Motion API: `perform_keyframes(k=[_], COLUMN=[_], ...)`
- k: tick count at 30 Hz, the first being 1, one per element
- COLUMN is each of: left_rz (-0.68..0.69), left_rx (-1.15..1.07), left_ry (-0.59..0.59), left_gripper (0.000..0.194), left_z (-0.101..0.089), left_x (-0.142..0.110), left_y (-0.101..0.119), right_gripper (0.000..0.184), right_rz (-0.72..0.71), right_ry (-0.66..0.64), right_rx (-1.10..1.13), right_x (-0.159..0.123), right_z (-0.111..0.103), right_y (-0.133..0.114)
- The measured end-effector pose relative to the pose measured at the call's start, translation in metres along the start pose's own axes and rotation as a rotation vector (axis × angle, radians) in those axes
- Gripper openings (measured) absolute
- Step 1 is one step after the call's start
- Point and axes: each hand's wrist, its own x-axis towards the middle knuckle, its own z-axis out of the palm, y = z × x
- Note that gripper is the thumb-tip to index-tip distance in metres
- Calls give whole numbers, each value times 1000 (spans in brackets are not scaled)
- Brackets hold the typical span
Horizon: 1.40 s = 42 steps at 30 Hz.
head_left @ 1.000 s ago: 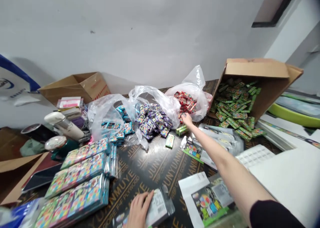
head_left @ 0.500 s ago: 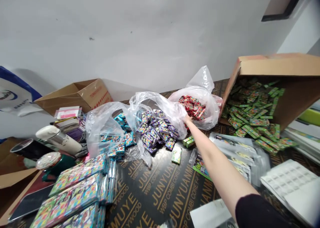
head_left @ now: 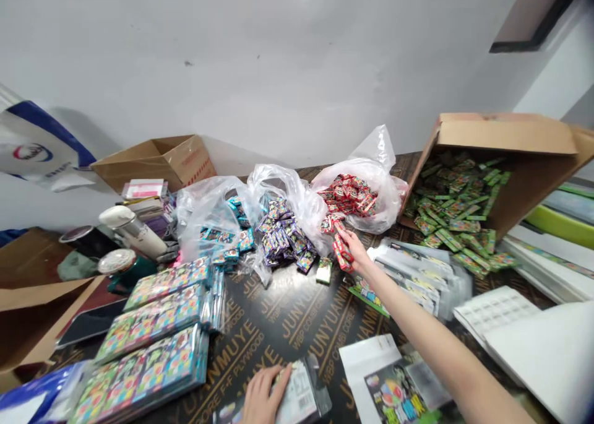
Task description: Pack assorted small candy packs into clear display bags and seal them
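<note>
My right hand (head_left: 353, 250) is closed around a few small red packets (head_left: 342, 254), in front of the clear plastic bag (head_left: 390, 201) of red packets (head_left: 352, 192). A few more red packets lie at the bag's mouth, by my fingertips. Near the bottom edge my left hand (head_left: 264, 396) lies on a flat clear-plastic package (head_left: 304, 393) with a barcode label, its fingers stretched out. A small white-and-green box (head_left: 323, 271) stands on the table left of my right hand. Purple packets (head_left: 283, 238) spill from the middle bag, and blue packets (head_left: 223, 238) from the left one.
A tipped cardboard box (head_left: 505, 133) of green packets (head_left: 459, 207) stands at right. Clear sleeves (head_left: 413, 278) and white sheets (head_left: 499, 312) lie before it. At left are stacked colourful packs (head_left: 158, 337), a white bottle (head_left: 139, 232), a lidded cup (head_left: 123, 266) and an open carton (head_left: 158, 164).
My right hand has drawn back from the bags toward me, now with red packets in it. My left hand and the package under it have come into view at the bottom.
</note>
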Motion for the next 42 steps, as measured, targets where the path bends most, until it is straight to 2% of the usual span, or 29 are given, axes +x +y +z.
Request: perform_keyframes(k=[3, 7, 10, 12, 14, 17, 20, 22, 23, 25, 27, 31, 33, 35, 37, 39, 42], left_rz=[-29, -59, -58, -100, -199, -338, -455, -523, -552, -602, -650, -672, -627, -557, -436, -268, -85], left_rx=[-82, -135, -190, -282, -461, -928, -1379, -1495, -1506, -1502, -1524, -1591, -1547, -1378, -1040, -616, -181], left_ry=[-59, -80, -69, -12, 104, 247, 215, 119, 64, -8, 9, 41, -18, -40, 6, 32, -72], left_gripper=[88, 89, 85, 81, 68, 44, 37, 35, 35, 35, 34, 34, 37, 43, 53, 73, 103], left_z=[-14, -27, -35, -43, -52, -69, -84, -90, -91, -90, -86, -76, -73, -71, -69, -65, -57], left_x=[-1, -2, 1, 7, 17, 33, 41, 41, 39, 35, 33, 32, 32, 29, 23, 16, 5], left_y=[12, 24, 29, 35, 44, 59, 67, 67, 67, 66, 67, 74, 75, 72, 63, 52, 40], right_gripper=[39, 42, 42, 40, 41, 44, 47, 54, 58, 66, 74, 91, 85, 77, 71, 68, 69], right_rz=[-33, -95, -263, -399, -483, -560, -561, -527, -511, -498, -525, -681, -725, -741, -739, -718, -700], right_ry=[-28, -143, -204, -247, -315, -466, -742, -857, -840, -707, -629, -738, -717, -632, -522, -435, -469], right_rx=[4, -62, -233, -364, -423, -440, -443, -442, -443, -455, -491, -622, -685, -744, -805, -867, -945], right_x=[-52, -101, -123, -139, -160, -196, -219, -224, -224, -222, -223, -236, -243, -245, -242, -236, -231], right_z=[5, 16, 23, 29, 36, 43, 41, 35, 32, 25, 21, 24, 25, 23, 15, 5, -9], right_y=[9, 17, 13, 7, 1, -8, -15, -18, -18, -18, -16, -13, -10, -8, -4, 2, 14])
